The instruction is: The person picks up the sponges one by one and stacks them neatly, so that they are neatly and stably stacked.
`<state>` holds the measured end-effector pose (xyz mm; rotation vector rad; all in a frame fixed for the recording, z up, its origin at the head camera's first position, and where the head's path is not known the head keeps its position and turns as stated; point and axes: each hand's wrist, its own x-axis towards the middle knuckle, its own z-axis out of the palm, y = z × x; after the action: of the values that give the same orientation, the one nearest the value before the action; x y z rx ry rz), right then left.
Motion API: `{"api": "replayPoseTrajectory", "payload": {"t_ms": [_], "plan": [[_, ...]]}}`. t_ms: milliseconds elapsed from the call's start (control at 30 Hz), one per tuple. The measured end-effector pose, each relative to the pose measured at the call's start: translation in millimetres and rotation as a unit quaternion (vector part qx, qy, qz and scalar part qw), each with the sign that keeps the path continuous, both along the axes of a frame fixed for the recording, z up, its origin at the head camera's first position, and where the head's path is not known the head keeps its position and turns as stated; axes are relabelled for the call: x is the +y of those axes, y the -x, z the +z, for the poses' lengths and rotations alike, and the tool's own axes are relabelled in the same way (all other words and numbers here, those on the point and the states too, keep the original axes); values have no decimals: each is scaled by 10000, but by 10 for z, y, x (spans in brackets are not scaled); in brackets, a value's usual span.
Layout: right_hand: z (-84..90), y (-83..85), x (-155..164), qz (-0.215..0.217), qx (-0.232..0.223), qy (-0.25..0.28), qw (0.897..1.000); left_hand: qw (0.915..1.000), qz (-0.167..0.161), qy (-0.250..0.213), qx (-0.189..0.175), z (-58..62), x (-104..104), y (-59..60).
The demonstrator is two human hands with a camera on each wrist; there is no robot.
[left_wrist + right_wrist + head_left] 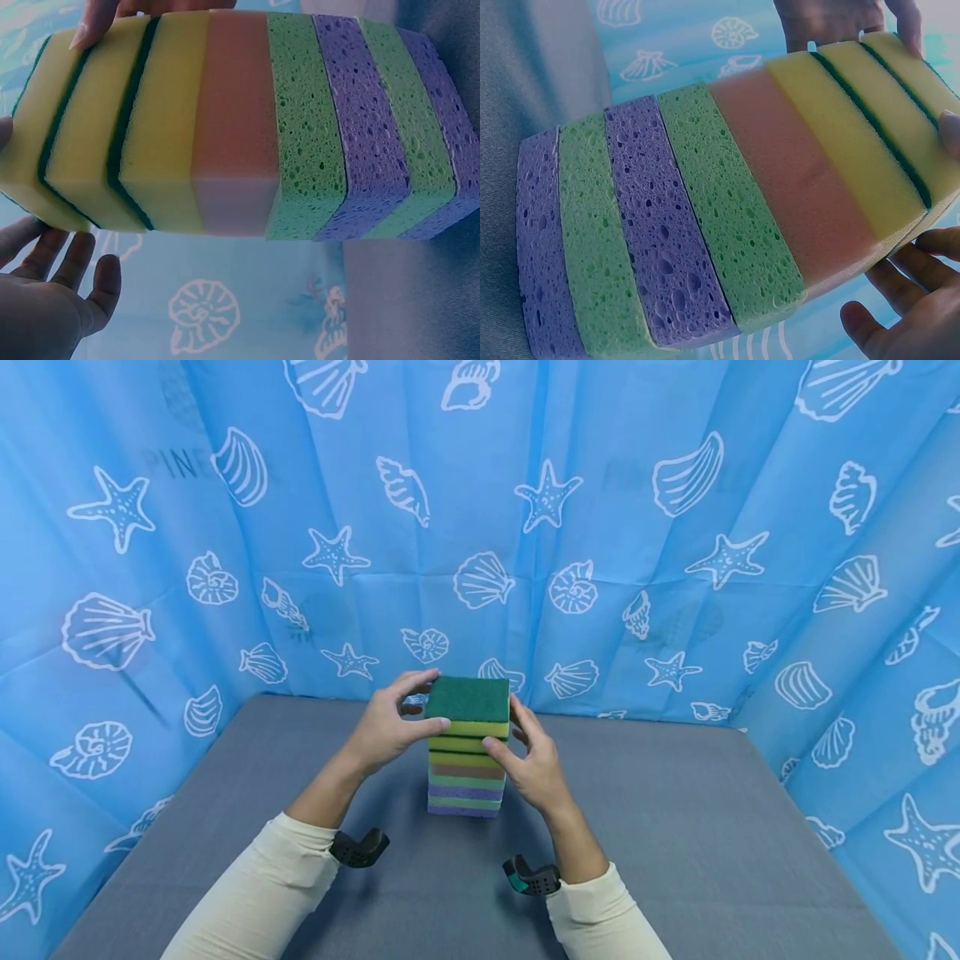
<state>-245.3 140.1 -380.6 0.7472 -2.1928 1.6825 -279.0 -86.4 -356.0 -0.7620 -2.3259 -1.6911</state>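
Note:
A tall stack of sponges [467, 752] stands upright on the table, with several purple and green porous sponges [667, 225] at the bottom. Above them come a pinkish sponge [236, 112] and yellow sponges with dark green scouring layers. My left hand [390, 722] grips the top yellow sponge [472, 702] at its left side, thumb on the front face. From the right, my right hand [536, 768] holds the upper yellow sponges, its thumb on the front just below the top one. Fingers of both hands curve along the sides, their tips partly hidden in the head view.
A grey cloth-covered table [675, 827] lies under the stack. Blue curtains [615, 527] with white shells and starfish enclose it at the back and both sides. Black wrist straps [531, 877] stick out below the forearms.

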Motion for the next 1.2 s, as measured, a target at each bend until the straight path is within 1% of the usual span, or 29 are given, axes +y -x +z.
{"api": "replayPoseTrajectory", "payload": {"t_ms": [400, 600, 833, 1067, 1200], "plan": [[9, 7, -2, -29, -51, -46, 10000, 9998, -52, -91, -159, 13, 24, -13], [6, 10, -5, -22, -12, -52, 10000, 9999, -58, -64, -121, -11, 28, -6], [-4, 12, -1, -26, 56, -37, 10000, 9998, -111, -133, -89, -26, 40, 2], [-1, 8, 1, 2, 66, -69, 10000, 9998, -47, -110, -140, -31, 33, -12], [1, 1, 0, -13, 59, -71, 10000, 9998, -64, -106, -167, -31, 36, -11]]}}
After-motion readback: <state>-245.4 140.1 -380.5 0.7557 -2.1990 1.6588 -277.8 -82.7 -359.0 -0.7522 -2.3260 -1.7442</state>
